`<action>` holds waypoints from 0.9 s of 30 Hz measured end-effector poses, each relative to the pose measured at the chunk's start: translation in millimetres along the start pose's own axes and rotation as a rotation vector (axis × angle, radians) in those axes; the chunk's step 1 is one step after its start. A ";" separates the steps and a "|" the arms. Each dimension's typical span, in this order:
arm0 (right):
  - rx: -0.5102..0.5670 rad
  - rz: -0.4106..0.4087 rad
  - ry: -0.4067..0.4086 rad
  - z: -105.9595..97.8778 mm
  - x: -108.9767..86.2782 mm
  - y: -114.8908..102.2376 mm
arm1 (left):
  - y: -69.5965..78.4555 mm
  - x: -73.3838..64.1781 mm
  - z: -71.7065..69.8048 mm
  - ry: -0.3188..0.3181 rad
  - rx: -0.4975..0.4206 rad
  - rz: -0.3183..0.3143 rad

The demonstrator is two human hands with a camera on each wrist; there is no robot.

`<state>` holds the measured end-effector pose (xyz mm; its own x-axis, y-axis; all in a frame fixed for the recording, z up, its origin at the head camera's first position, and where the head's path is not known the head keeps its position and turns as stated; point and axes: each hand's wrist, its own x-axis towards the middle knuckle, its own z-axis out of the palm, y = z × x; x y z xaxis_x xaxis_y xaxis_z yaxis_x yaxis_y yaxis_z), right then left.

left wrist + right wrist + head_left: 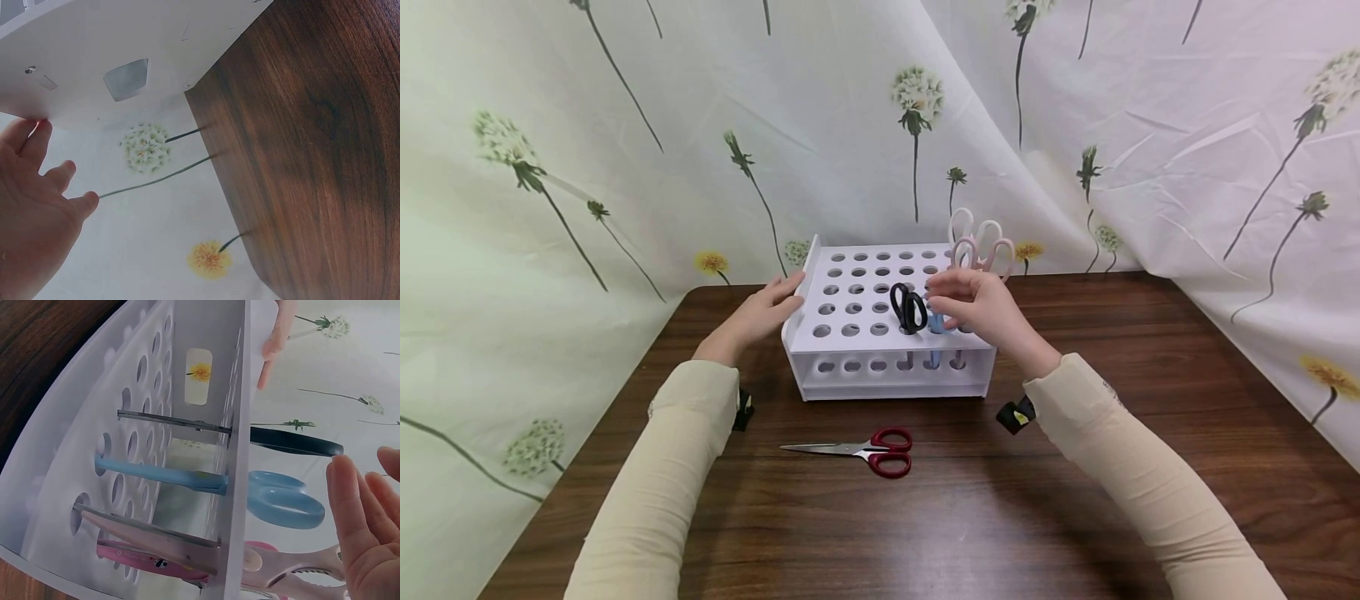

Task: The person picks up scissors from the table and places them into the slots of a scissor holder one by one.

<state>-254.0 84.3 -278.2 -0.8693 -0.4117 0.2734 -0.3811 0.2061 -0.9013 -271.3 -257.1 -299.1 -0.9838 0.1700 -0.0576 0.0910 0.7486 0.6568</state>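
Note:
A white holed rack (895, 342) stands upright on the table. My left hand (756, 319) touches its left side panel with the fingertips, fingers extended. Over the rack's right part, my right hand (983, 307) has loosely bent fingers, with nothing between thumb and fingers in the right wrist view. Its fingertips are close to the handles of light blue scissors (284, 506), standing blades down in a front-row hole. Black-handled scissors (909, 312) stand just left of these. Pale pink scissors (162, 540) stand to the right, partly hidden by the hand in the head view.
Red-handled scissors (889, 455) lie on the brown table (1000, 517) before the rack, blades pointing left. White and pink scissor handles (1002, 243) rise at the rack's back right. Bright pink scissors (147, 559) show lower in the rack. A flower-patterned cloth (850, 125) hangs behind.

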 end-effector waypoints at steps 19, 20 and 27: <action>0.011 -0.050 -0.092 8.6 -10.3 2.1 | 1.9 -1.8 -0.2 0.002 0.007 0.004; 0.008 -0.052 -0.095 9.1 -10.8 2.7 | 2.1 -1.9 -0.2 0.002 0.007 0.003; 0.013 -0.061 -0.130 16.0 -13.8 10.9 | 2.3 -1.2 -0.1 0.014 0.015 0.009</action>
<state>-241.1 78.0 -297.2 -0.7962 -0.5349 0.2829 -0.4273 0.1660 -0.8887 -269.9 -255.6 -297.4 -0.9850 0.1678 -0.0410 0.1020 0.7564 0.6461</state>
